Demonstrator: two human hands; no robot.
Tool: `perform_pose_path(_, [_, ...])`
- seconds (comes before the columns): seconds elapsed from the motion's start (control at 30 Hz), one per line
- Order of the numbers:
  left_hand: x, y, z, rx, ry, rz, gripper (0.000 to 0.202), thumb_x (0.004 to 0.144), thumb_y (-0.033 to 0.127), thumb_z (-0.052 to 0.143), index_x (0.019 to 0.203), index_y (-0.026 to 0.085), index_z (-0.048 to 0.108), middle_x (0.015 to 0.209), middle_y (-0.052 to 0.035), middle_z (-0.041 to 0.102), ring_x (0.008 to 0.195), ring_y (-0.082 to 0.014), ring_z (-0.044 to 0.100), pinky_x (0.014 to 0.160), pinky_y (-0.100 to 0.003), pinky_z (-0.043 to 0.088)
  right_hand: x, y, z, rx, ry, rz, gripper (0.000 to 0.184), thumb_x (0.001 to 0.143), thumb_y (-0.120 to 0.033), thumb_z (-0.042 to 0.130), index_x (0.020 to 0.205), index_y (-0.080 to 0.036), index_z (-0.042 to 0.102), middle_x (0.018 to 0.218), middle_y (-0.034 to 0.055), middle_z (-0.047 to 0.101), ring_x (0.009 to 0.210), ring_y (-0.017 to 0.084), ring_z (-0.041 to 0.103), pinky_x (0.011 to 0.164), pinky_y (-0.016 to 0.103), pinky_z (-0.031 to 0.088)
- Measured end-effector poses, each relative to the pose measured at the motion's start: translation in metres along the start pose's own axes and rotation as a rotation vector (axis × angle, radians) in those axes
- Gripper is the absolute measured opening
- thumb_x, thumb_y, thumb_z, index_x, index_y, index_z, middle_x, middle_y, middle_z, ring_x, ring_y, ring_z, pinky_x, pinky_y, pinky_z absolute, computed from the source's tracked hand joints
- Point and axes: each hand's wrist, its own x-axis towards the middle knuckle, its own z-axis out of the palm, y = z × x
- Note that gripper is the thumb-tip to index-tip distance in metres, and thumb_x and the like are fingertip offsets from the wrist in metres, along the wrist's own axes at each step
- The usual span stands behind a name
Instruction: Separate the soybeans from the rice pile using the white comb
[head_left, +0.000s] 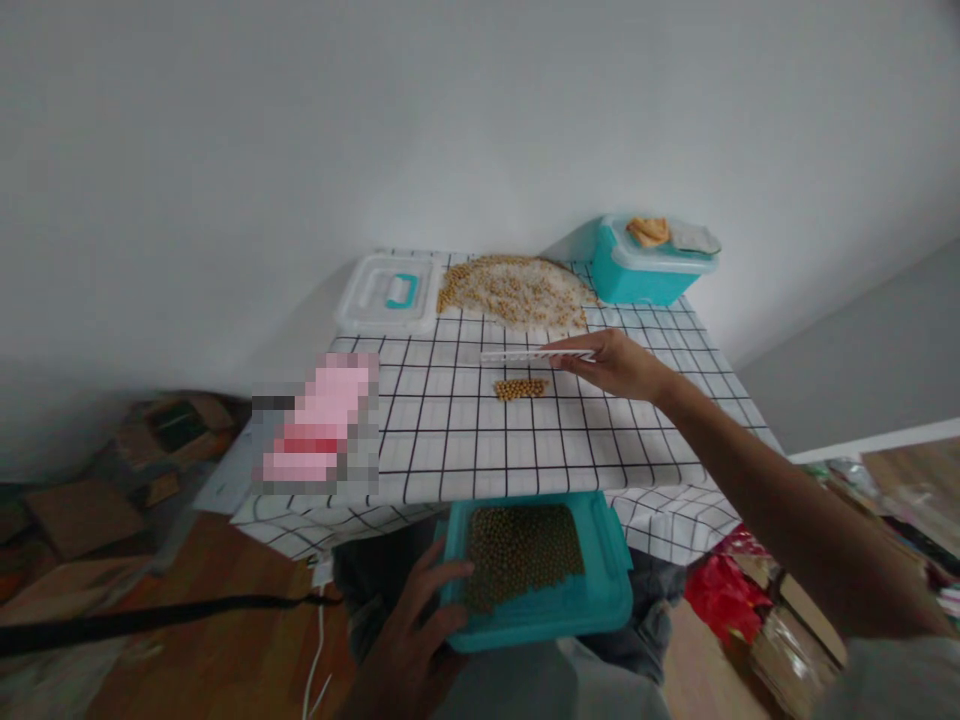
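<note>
My left hand [420,615] grips the left side of a teal plastic box [607,575], its fingers over the rim. Inside the box lie many round yellowish beans [521,550]; the box sits over my lap below the table edge. Above the table, my right hand [611,365] pinches a thin white flat piece with a slatted edge [517,355], seen nearly edge-on, so its exact kind is unclear. Just below that piece is a small patch of beans [521,388] on the checked cloth. Farther back spreads a pile of beans mixed with white grains [517,290].
A clear lid with a teal handle [390,290] lies at the back left. At the back right stands a lidded teal box [652,265] with a yellowish cloth [649,232] on top. A pixelated pink object [322,420] is at the table's left; cardboard boxes [82,520] crowd the floor.
</note>
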Motion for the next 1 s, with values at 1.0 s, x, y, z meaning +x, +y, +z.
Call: perform_pose_path(1.0, [0.016, 0.008, -0.007, -0.082, 0.048, 0.039, 0.022, 0.083, 0.004, 0.063, 0.095, 0.02, 0.054, 0.132, -0.0123, 0.051, 0.143, -0.034, 0.036, 0.109, -0.056, 0.047, -0.073, -0.028, 0.048, -0.031, -0.012, -0.134, 0.053, 0.094, -0.011, 0.051, 0.138, -0.04, 0.055, 0.142, -0.008, 0.057, 0.131, 0.018, 0.055, 0.114, 0.043, 0.045])
